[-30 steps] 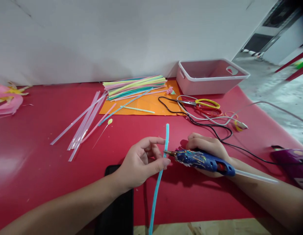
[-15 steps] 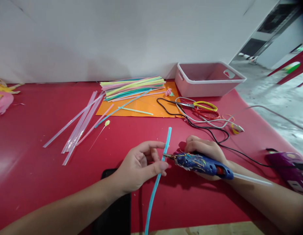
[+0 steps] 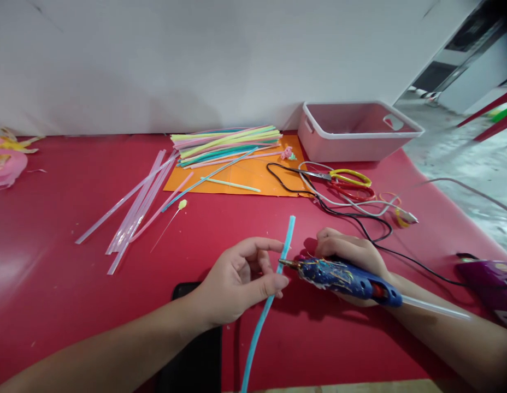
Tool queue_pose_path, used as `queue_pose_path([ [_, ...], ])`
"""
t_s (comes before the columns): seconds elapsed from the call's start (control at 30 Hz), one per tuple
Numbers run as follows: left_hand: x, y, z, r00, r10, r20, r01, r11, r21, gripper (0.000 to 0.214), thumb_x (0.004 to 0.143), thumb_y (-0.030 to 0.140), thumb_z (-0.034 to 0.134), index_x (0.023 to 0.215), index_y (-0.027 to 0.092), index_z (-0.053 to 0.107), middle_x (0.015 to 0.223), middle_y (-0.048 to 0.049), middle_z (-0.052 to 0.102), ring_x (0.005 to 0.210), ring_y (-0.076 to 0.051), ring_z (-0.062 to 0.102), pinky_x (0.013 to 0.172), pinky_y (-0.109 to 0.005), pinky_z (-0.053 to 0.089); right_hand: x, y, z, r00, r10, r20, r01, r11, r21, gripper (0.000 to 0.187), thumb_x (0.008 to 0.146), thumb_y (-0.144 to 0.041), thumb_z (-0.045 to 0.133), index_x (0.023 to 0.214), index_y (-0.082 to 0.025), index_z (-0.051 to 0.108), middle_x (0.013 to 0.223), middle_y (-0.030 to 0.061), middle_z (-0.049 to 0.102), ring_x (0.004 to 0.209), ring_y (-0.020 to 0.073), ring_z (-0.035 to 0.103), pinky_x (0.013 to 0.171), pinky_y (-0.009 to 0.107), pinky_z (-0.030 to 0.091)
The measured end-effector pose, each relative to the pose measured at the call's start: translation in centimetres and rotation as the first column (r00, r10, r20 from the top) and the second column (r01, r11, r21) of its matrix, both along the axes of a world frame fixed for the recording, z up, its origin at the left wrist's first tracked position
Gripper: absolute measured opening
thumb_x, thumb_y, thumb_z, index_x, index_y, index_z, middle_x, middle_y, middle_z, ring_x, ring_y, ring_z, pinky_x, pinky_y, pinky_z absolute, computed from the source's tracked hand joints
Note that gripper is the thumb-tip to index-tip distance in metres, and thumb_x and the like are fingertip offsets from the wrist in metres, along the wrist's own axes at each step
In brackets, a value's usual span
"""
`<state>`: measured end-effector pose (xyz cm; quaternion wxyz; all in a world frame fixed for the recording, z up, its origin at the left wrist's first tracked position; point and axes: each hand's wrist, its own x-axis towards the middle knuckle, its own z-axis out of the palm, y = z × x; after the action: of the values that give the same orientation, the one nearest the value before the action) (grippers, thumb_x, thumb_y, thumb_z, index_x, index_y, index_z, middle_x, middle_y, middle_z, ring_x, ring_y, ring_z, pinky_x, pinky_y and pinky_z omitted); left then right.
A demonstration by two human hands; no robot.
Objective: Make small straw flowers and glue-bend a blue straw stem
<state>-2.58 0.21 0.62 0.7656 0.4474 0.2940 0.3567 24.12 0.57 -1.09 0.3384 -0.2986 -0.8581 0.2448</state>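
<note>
Between the fingertips and thumb of my left hand [image 3: 243, 281] is a light-blue pipe cleaner [image 3: 258, 334]. Its short upper end points away from me, and the long part curves down past the bottom of the view. My right hand [image 3: 355, 254] is wrapped round a blue hot glue gun [image 3: 339, 277] spattered with dried glue. The gun's metal nozzle meets the pipe cleaner just above my left thumb; whether glue is coming out is too small to tell. A clear glue stick [image 3: 436, 307] sticks out of the gun's back end.
Coloured pipe cleaners [image 3: 229, 144] lie on an orange sheet [image 3: 237, 186], with clear glue sticks [image 3: 141, 204] to the left. Behind the gun are scissors [image 3: 347, 177], tangled cables [image 3: 374, 229] and a pink basket [image 3: 347, 147]. A black flat object [image 3: 196, 355] lies under my left forearm.
The whole scene has shifted slightly to the right in view. Both hands keep their holds, and the nozzle stays at the pipe cleaner.
</note>
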Motion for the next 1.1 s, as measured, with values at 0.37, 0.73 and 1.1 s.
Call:
queue_pose_path([
  [0.37, 0.09, 0.05, 0.16, 1.000, 0.007, 0.013, -0.007, 1.000, 0.001, 0.035, 0.077, 0.019, 0.080, 0.109, 0.021, 0.067, 0.074, 0.0069, 0.055, 0.064, -0.006, 0.064, 0.067, -0.022, 0.055, 0.02, -0.01, 0.09, 1.000, -0.017, 0.012, 0.017, 1.000, 0.014, 0.018, 0.088, -0.037, 0.062, 0.097, -0.024, 0.054, 0.075, 0.0045, 0.060, 0.070, 0.0188, 0.052, 0.063, 0.032, 0.048],
  [0.73, 0.08, 0.05, 0.10, 1.000, 0.021, -0.013, -0.021, 0.999, 0.033, 0.034, 0.077, 0.023, 0.081, 0.109, 0.021, 0.068, 0.074, 0.0063, 0.054, 0.065, -0.008, 0.063, 0.066, -0.024, 0.055, -0.05, -0.09, 0.42, 0.998, -0.055, 0.008, 0.055, 0.998, 0.037, 0.016, 0.087, -0.035, 0.064, 0.096, -0.025, 0.056, 0.074, 0.0041, 0.059, 0.067, 0.0188, 0.052, 0.061, 0.031, 0.047],
  [1.1, 0.20, 0.16, 0.44, 0.998, 0.009, -0.057, -0.011, 0.999, -0.034, 0.040, 0.075, 0.026, 0.083, 0.107, 0.017, 0.061, 0.071, 0.0061, 0.057, 0.062, -0.008, 0.061, 0.064, -0.023, 0.054, -0.18, -0.20, 0.62, 0.996, -0.094, 0.006, 0.094, 0.994, 0.048, 0.015, 0.084, -0.025, 0.065, 0.093, -0.025, 0.053, 0.073, 0.0028, 0.058, 0.065, 0.0173, 0.053, 0.058, 0.029, 0.044],
])
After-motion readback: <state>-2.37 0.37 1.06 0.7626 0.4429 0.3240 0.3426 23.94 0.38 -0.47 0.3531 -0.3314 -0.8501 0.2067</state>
